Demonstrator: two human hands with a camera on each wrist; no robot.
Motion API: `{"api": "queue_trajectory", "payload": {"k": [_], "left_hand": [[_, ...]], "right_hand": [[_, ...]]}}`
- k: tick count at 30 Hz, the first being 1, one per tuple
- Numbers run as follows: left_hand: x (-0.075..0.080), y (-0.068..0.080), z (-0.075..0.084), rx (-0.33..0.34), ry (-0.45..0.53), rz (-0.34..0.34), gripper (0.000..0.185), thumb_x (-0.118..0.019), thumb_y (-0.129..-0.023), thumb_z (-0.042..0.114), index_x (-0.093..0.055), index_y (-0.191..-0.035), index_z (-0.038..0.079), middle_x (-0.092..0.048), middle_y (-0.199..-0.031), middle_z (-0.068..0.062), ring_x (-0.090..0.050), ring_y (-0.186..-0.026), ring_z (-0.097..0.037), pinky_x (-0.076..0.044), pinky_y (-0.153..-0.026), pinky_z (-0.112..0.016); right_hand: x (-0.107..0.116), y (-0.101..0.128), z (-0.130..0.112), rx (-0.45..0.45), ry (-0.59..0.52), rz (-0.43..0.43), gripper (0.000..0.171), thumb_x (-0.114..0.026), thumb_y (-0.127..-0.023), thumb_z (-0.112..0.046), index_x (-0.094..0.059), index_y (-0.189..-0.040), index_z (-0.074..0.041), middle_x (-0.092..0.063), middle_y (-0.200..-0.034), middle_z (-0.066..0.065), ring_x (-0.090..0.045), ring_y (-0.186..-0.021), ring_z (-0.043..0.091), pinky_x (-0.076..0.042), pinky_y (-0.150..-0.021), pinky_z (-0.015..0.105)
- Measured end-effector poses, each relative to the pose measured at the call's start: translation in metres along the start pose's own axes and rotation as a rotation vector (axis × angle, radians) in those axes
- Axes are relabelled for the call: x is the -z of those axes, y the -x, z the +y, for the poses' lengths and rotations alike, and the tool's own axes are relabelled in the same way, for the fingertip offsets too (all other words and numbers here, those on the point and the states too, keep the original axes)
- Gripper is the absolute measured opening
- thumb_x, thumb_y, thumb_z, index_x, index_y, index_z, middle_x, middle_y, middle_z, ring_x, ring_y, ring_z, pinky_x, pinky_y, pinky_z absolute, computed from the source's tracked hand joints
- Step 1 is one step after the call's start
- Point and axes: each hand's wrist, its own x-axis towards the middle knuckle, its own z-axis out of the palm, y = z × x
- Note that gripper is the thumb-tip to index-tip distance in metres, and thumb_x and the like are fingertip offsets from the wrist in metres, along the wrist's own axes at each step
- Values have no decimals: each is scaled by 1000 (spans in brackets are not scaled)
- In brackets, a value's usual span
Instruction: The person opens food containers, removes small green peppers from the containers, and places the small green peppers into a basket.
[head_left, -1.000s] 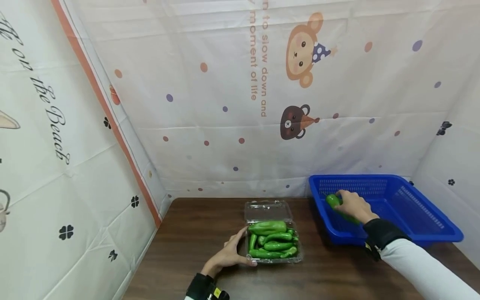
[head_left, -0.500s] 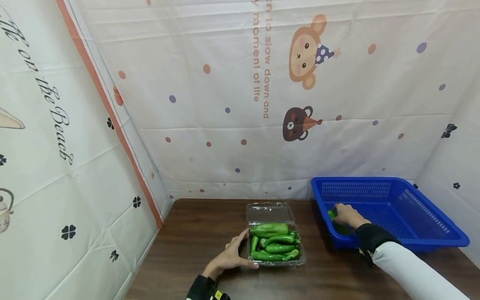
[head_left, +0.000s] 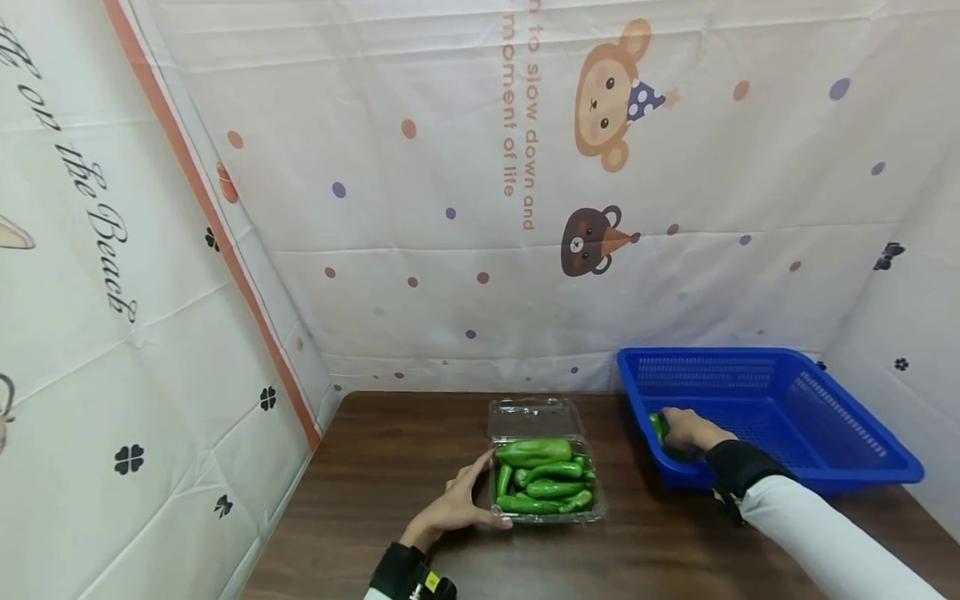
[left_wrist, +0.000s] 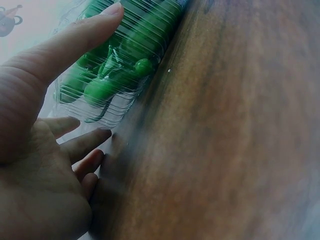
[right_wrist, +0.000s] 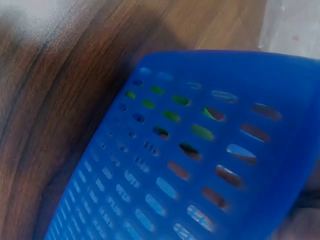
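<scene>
Change: a second ago the right hand [head_left: 686, 429] held the green pepper [head_left: 660, 427] up over the near-left corner of the blue basket [head_left: 825, 392]; now hand and pepper are down inside that corner, low against the basket floor. The left hand [head_left: 457, 508] and the clear box [head_left: 543, 467] have not shifted.

Pepper in the basket: glossy, bright green, long-shaped — only its left end shows past the hand in the head view. Through the slots of the basket wall [right_wrist: 200, 165] the right wrist view catches green patches and skin-toned patches behind the blue plastic.

Right fingers: curled over the pepper from above, wrapped round it; the fingertips themselves are hidden behind the basket's near wall, so I cannot tell how tightly they close.

Clear box: a see-through plastic clamshell, lid folded back towards the curtain, heaped with green peppers [head_left: 536, 454] — a broad one lies across the top, slimmer ones beneath. It sits mid-counter, left of the basket and apart from it.

Left fingers: spread and nearly straight, the thumb [left_wrist: 75, 37] lying along the box's ribbed side, the other fingers [left_wrist: 82, 145] against its lower edge, resting on the counter [left_wrist: 225, 150].

Counter: dark wood grain, carrying both box and basket; the basket stands at the right end, near the printed curtain [head_left: 480, 208].
</scene>
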Motion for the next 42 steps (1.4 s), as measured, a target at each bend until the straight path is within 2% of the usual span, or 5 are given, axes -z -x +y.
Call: {"api": "queue_trajectory", "payload": {"k": [10, 19, 23, 32, 42], "left_hand": [[-2, -1, -2, 14, 11, -4, 114, -91, -75, 43, -21, -163, 37, -29, -163, -15, -22, -140, -48, -25, -105, -73], [0, 0, 2, 31, 17, 31, 113, -93, -75, 30, -22, -162, 41, -30, -163, -12, -23, -141, -43, -26, -106, -72], [0, 1, 2, 28, 18, 37, 113, -93, -75, 31, -23, -162, 41, -31, -163, -12, -23, -142, -44, -26, -107, -73], [-1, -1, 0, 9, 13, 23, 113, -93, -75, 31, -22, -162, 41, -33, -162, -8, -22, -143, -43, -25, -108, -71], [0, -2, 0, 21, 12, 29, 112, -92, -75, 32, -22, -162, 40, -33, -162, -9, -23, -141, -42, -26, -107, -69]], "right_hand": [[36, 20, -5, -6, 47, -65, 73, -75, -91, -17, -38, -145, 16, -36, -141, 50, -60, -112, 53, -60, -74, 49], [89, 31, -13, 196, 181, 108, 64, -73, -92, -17, -46, -137, 20, -60, -118, 41, -60, -67, 29, -53, -63, 43], [102, 33, -32, 302, 238, 279, 57, -73, -92, -13, -52, -133, 20, -53, -130, 46, -55, -111, 60, -49, -89, 65], [88, 39, -98, 445, 181, 483, 57, -75, -93, -18, -55, -136, 13, -51, -136, 40, -44, -127, 57, -40, -101, 70], [60, 47, -156, 545, 181, 454, 57, -77, -92, -19, -57, -141, 2, -52, -139, 32, -50, -127, 49, -45, -99, 63]]}}
